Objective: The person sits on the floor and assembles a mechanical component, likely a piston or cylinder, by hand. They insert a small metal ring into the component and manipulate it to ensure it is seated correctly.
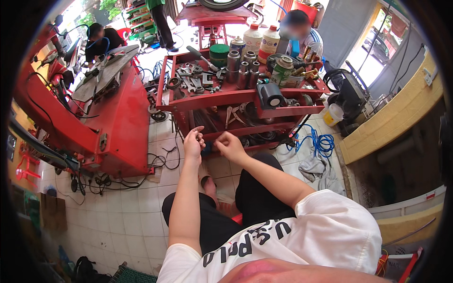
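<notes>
My left hand [194, 145] is raised in front of a red tool cart [214, 101], its index finger straighter than the curled others. Close to its right, my right hand [230, 147] is closed, fingertips bent toward the left hand. The two hands are apart. Whatever either hand holds, if anything, is too small or hidden to make out. On the cart's top tray lie wrenches [194, 86], tall steel sockets [233, 67], a green tin [219, 55] and a spray can [282, 70]. Locking pliers [232, 116] lie on the shelf below.
A red lift platform [123, 123] stands at left, with black cables [101, 183] on the tiles. To the right are a coiled blue hose [323, 145], a grey cloth [323, 170], a yellow bucket [333, 115] and a black machine [350, 89]. Other people are beyond the cart and lift.
</notes>
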`<move>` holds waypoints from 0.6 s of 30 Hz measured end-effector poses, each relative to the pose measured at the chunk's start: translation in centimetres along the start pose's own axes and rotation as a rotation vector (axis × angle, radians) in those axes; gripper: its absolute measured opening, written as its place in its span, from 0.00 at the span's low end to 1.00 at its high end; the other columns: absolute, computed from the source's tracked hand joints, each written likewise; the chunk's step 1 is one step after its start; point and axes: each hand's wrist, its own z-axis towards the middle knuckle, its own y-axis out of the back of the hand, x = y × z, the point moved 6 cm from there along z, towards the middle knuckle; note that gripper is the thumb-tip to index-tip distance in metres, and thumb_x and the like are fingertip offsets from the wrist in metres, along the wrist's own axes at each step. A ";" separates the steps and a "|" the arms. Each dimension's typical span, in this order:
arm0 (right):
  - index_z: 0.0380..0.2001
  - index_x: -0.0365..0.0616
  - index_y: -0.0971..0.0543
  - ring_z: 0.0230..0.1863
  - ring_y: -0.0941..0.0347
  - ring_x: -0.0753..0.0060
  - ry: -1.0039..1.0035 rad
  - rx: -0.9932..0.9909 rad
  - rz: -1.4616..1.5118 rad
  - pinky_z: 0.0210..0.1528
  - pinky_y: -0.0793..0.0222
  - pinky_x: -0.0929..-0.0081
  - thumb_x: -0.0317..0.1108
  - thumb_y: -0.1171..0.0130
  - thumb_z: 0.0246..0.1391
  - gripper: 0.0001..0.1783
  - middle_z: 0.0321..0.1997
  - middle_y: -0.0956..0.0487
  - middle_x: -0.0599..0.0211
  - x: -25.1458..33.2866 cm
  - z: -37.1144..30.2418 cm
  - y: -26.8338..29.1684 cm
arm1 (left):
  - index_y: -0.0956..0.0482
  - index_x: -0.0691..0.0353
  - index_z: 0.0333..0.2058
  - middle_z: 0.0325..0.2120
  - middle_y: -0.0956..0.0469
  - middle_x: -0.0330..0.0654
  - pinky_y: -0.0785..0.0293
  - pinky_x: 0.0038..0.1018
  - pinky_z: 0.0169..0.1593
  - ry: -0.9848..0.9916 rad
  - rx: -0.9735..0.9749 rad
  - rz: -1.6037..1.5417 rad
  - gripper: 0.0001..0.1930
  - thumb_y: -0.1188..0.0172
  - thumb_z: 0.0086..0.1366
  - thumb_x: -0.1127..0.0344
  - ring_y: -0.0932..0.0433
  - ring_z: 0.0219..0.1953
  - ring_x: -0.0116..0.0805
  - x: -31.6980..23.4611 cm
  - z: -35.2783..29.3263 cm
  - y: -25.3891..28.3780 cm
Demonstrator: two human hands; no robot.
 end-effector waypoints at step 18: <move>0.41 0.40 0.27 0.20 0.39 0.82 -0.350 0.276 1.074 0.25 0.37 0.79 0.29 0.50 0.69 0.04 0.26 0.29 0.72 15.5 11.6 -4.1 | 0.21 0.58 0.49 0.26 0.26 0.29 0.34 0.17 0.24 -0.081 -0.107 -0.032 0.13 0.54 0.75 0.67 0.30 0.21 0.17 -1.5 -0.1 1.4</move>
